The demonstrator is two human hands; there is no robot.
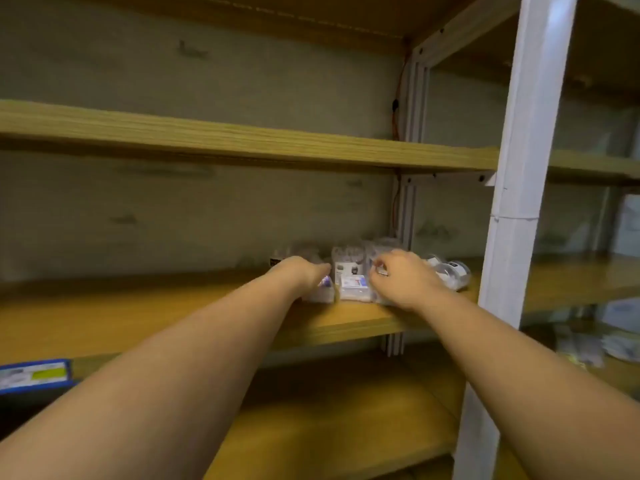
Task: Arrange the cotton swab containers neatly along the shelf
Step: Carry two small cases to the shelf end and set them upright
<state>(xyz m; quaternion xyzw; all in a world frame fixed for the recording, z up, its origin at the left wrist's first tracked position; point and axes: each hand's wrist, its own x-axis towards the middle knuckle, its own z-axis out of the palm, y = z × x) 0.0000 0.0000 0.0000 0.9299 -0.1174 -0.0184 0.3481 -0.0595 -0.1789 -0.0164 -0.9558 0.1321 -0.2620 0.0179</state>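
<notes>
Several clear plastic cotton swab containers (351, 278) stand clustered on the wooden shelf (138, 306), near its right end. My left hand (303, 271) reaches over the cluster's left side, its fingers curled onto a container there. My right hand (401, 275) rests on the cluster's right side, fingers bent around a container that it mostly hides. One round clear container (453, 271) lies on its side to the right of my right hand. The picture is blurred, so the exact grip of each hand is hard to read.
A white metal upright (512, 216) stands right of the cluster. An upper shelf board (242, 140) runs above. A blue box (34, 375) sits at the lower left. A lower shelf (329, 427) lies beneath. More blurred items sit at the lower far right.
</notes>
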